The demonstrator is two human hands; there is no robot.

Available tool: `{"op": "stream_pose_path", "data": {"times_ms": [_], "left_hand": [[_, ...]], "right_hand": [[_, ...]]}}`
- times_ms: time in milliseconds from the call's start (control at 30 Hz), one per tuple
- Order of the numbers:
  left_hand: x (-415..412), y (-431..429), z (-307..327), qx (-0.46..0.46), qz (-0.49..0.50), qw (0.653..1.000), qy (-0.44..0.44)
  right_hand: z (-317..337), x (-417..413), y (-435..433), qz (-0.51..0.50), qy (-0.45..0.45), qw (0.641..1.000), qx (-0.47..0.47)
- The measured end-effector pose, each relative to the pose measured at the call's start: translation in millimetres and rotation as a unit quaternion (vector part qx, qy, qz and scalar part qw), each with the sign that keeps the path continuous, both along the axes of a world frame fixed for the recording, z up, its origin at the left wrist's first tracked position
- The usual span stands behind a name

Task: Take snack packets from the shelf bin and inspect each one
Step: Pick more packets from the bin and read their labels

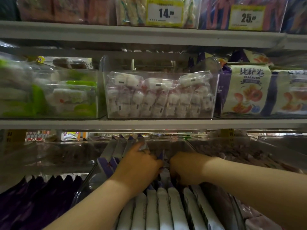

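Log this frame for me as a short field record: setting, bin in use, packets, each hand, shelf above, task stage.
setting: shop shelving with clear bins of packaged snacks
bin in use: clear bin on the lower shelf
packets: white-and-purple snack packets standing on edge in a row
left hand: fingers dug in among the packets; grip not discernible
right hand: fingers hidden between packets; grip not discernible
shelf above: bagged white pieces in a clear bin
price tags: 14 tag, 25 tag, top shelf
stage: no packet lifted out yet
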State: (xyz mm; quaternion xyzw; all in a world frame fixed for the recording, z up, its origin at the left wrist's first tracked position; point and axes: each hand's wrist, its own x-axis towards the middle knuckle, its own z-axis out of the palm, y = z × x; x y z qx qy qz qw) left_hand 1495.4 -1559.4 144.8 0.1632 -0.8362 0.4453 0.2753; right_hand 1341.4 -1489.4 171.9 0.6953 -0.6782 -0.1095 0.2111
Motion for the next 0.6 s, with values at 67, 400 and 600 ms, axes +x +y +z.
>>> {"op": "stream_pose_path", "data": {"times_ms": [67, 400, 600], "left_hand": [[-0.6, -1.3, -1.6, -0.008, 0.005, 1.000, 0.007], [-7.2, 0.1, 1.2, 0.073, 0.106, 0.991, -0.038], [3.0, 37.8, 11.6, 0.149, 0.094, 0.984, -0.034]], "right_hand": [[4.8, -4.7, 4.5, 0.019, -0.016, 0.998, -0.053], [3.7, -20.6, 59.2, 0.162, -0.107, 0.915, -0.353], [-1.9, -11.1, 103.1, 0.215, -0.163, 0.850, -0.452]]}}
